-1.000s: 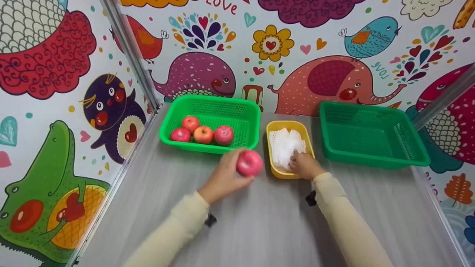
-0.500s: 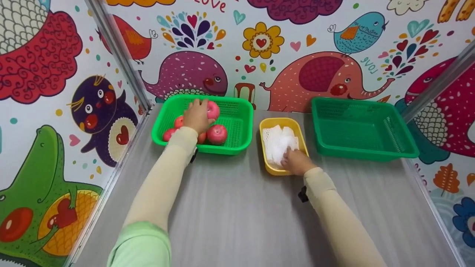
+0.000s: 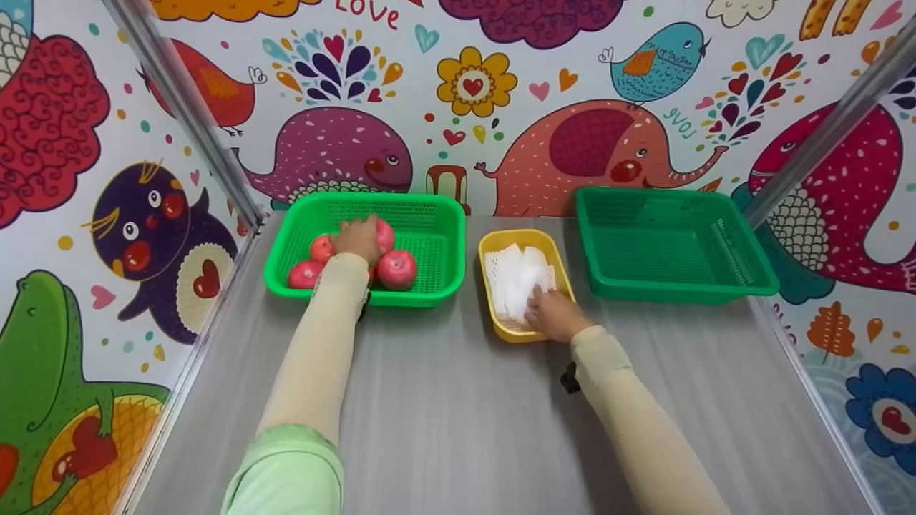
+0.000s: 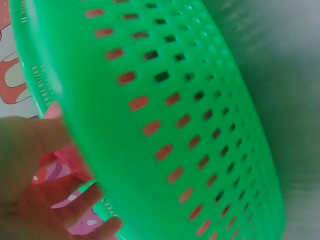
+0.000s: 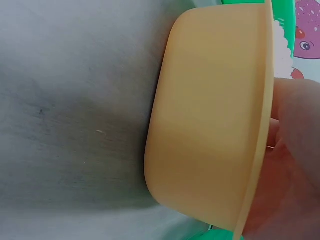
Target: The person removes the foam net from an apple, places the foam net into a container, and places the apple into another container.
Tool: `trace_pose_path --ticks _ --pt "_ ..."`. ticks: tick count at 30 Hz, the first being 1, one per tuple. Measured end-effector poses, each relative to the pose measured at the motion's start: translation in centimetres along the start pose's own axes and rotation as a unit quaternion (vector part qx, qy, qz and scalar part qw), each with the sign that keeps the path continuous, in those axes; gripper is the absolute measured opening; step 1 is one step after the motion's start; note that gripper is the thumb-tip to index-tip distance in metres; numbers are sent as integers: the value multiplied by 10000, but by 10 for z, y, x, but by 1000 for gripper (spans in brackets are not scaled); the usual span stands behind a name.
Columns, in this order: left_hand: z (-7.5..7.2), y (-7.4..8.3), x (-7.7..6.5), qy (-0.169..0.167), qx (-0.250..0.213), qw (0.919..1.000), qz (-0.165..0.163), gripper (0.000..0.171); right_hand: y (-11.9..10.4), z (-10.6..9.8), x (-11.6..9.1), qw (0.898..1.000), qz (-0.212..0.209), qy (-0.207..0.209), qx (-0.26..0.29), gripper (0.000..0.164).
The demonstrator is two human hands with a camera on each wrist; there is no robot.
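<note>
My left hand [image 3: 358, 242] is inside the light green basket [image 3: 429, 297], over several red apples [image 3: 397, 269]. Its fingers are spread loosely, and the fingertips lie at the left side of a pink-red apple [image 3: 384, 234] near the basket's middle. In the left wrist view, thumb and fingers stand apart around this apple [image 4: 72, 155], partly behind the basket wall [image 4: 165, 125]. Over the right front rim of the yellow bin [image 3: 565, 268] reaches my right hand [image 3: 559, 315], its curled fingers pinching at the white foam net sleeves [image 3: 517, 275]. The yellow bin's wall [image 5: 210, 110] hides the fingertips in the right wrist view.
A dark green basket [image 3: 680, 290] stands right of the yellow bin, with a bare floor inside. All three containers stand on a grey table [image 3: 458, 415]. Patterned walls [image 3: 458, 164] with metal corner posts [image 3: 189, 107] close off the back and sides.
My left hand has carried an apple from in front of the light green basket back into it, lowered it and loosened around it. My right hand has stayed at the yellow bin.
</note>
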State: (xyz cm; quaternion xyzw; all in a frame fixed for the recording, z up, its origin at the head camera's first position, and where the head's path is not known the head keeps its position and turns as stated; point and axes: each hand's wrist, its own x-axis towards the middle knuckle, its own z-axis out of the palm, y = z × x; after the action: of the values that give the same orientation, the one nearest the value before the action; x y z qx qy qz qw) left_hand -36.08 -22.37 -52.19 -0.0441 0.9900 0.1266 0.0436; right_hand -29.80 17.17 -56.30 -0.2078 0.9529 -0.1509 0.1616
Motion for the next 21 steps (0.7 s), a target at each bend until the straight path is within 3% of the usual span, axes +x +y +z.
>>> trace_pose_path --ticks 6,8,15,19,21 --pt "11 -3 2 -289 16 9995 -115 66 -2 5 -4 9991 328 -122 219 59" --pt "11 -12 -2 -413 41 9989 -194 64 -8 7 -2 9987 350 -213 293 59" --pt "-5 -33 -13 -671 -136 9969 -386 64 -25 4 13 9998 -8 -198 32 61" --pt "-11 -31 -20 -792 -330 9958 -325 70 -25 3 16 9999 -115 13 -70 51" --pt "-10 -26 -24 -649 -376 9970 -181 70 -22 5 14 9994 -217 172 -212 45"
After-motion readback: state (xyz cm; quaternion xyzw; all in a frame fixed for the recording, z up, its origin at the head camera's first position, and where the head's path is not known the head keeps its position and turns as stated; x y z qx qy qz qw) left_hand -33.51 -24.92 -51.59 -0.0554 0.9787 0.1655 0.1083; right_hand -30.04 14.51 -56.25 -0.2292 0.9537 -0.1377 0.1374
